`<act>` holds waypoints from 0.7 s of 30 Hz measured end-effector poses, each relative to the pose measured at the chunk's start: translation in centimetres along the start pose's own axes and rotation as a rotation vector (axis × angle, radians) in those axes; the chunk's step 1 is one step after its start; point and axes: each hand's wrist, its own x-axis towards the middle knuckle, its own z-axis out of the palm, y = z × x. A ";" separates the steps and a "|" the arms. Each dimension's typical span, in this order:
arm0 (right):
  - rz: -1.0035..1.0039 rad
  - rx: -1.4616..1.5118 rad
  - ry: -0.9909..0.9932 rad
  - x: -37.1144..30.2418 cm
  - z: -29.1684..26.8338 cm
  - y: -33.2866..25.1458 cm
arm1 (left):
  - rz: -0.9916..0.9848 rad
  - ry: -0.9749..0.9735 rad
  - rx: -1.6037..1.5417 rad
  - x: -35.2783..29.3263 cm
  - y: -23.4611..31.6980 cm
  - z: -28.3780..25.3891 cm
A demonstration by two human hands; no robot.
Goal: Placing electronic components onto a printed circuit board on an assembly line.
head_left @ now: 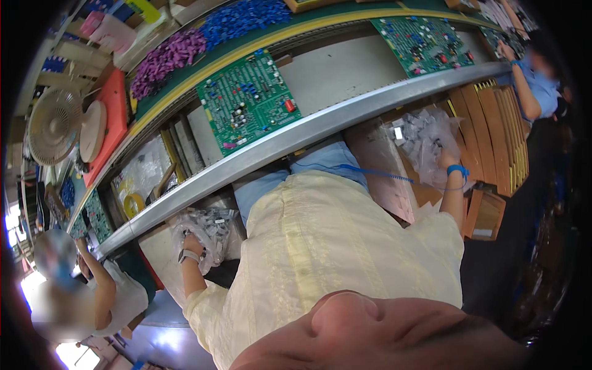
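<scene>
My left hand (193, 245), with a watch on its wrist, reaches into a clear plastic bag (216, 250) of small grey parts below the rail. Plastic and parts hide its fingers. On the other side, my right hand (446, 160) is at the mouth of a second clear bag (425, 139) holding similar grey-white pieces. A blue wrist strap with a coiled cord (391, 176) is on that arm. The right fingers are also covered by the bag. A green circuit board (253, 123) fitted with components lies on the line in front of me.
A metal rail (277, 147) runs between me and the line. Purple parts (161, 65) and blue parts (246, 21) are heaped behind it. Another circuit board (419, 46) sits farther right. Cardboard dividers (487, 123) stand at right, a fan (55, 126) at left. Co-workers sit on both sides.
</scene>
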 end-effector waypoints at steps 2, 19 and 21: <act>-0.034 -0.122 -0.015 -0.1 0.9 -7.9 | -0.119 -0.034 -0.024 -3.0 -1.1 0.7; 0.088 0.778 -0.176 11.7 11.0 10.8 | -0.203 0.262 -0.438 -3.3 -1.1 -2.7; 0.034 0.633 -0.171 10.0 11.0 9.4 | -0.289 0.232 -0.604 -4.6 -4.2 -4.5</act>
